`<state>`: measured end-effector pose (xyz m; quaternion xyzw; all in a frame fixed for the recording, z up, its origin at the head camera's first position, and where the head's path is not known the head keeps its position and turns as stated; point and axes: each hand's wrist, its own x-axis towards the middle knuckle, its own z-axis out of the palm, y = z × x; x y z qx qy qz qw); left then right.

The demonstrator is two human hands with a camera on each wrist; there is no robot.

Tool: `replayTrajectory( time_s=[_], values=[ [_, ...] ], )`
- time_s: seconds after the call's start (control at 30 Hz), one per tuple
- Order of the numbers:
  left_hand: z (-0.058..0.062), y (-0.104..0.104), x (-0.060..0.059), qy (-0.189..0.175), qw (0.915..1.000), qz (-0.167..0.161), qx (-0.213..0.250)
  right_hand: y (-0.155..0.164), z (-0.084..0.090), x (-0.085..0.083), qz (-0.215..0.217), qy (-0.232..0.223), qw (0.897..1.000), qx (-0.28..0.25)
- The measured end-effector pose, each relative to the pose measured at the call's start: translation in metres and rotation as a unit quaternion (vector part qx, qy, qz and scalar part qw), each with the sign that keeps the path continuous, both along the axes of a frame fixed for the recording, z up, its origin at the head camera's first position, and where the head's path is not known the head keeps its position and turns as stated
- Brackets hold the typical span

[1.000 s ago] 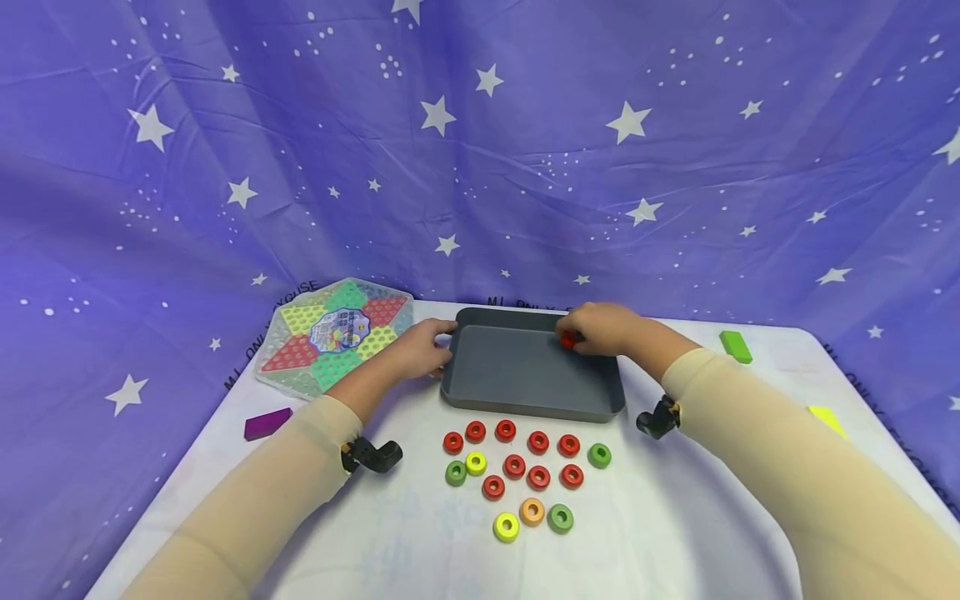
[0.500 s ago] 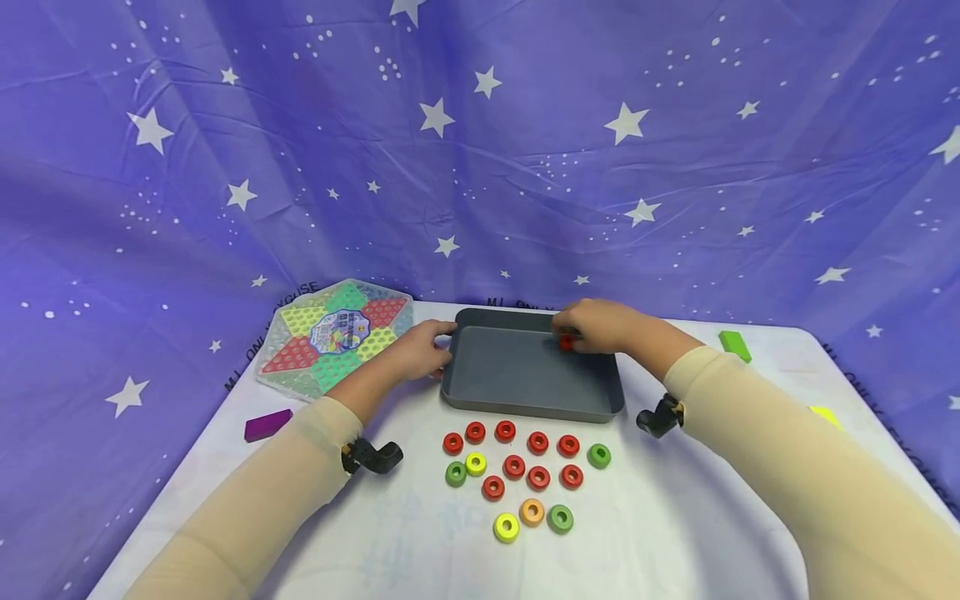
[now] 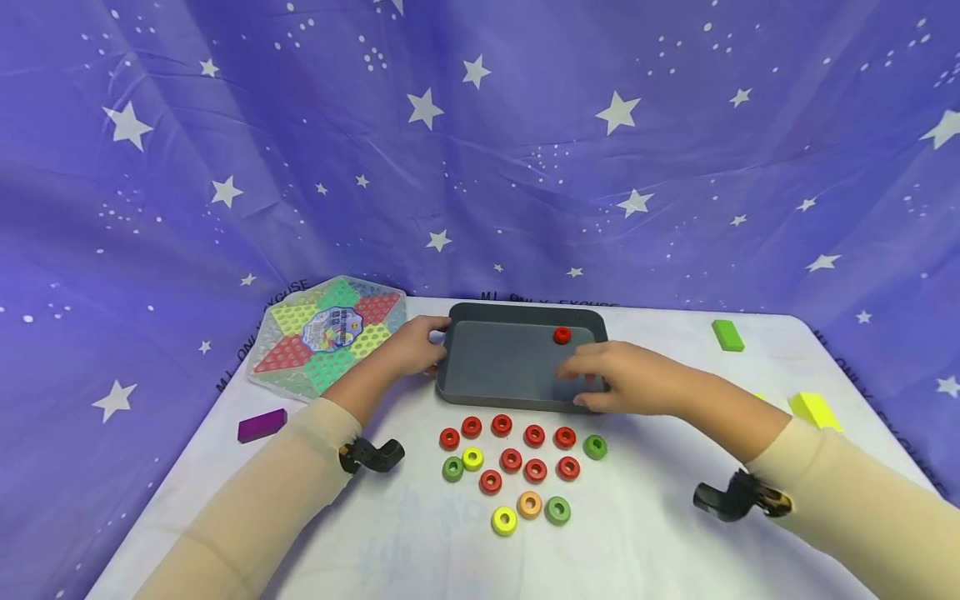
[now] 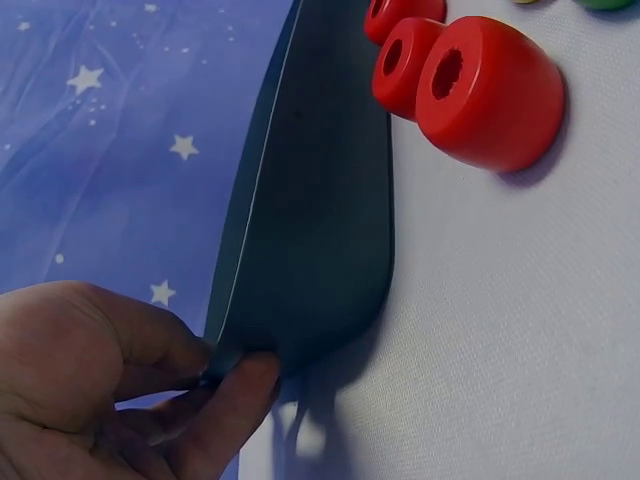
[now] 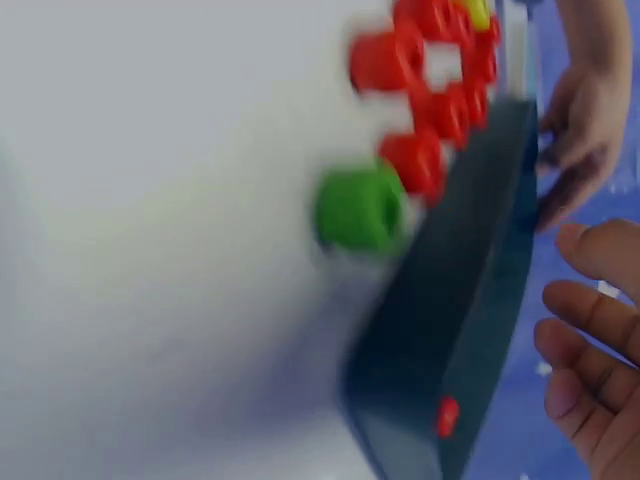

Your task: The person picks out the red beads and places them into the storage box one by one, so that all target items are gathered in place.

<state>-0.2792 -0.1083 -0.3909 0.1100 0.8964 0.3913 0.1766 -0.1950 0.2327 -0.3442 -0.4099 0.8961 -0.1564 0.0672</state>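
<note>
The left hand [image 3: 411,348] pinches the left rim of the grey tray [image 3: 495,375], thumb under and fingers over the edge, as the left wrist view shows plainly. One red ring [image 3: 562,335] lies inside the tray near its far right corner. The right hand [image 3: 611,379] hovers over the tray's near right corner with its fingers loosely spread and holding nothing.

Below the tray in the head view, a cluster of rings [image 3: 517,467] lies on the bench [image 3: 652,533]: mostly red, with a few green, two yellow and one orange. The green ring [image 3: 595,447] at the right end of the cluster is the one closest to the right hand.

Judging from this, the work is picking rings off the bench. To do it well, I would keep the tray steady with the left hand and come down on a single ring from above, pinching its outer wall without knocking its neighbours, which lie nearly touching.

A star-shaped game board [image 3: 327,336] lies at centre left of the frame.
</note>
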Motion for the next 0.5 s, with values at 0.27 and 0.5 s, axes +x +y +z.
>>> replayTrajectory(
  time_s=[0.27, 0.5],
  values=[
    [0.001, -0.001, -0.003, 0.004, 1.0000, -0.001, 0.003, -0.003, -0.029, 0.059, 0.013, 0.019, 1.000, -0.014],
    [-0.002, -0.001, -0.003, 0.000, 1.0000, -0.001, 0.009, -0.015, -0.047, 0.082, 0.026, 0.108, 0.992, 0.067]
  ],
)
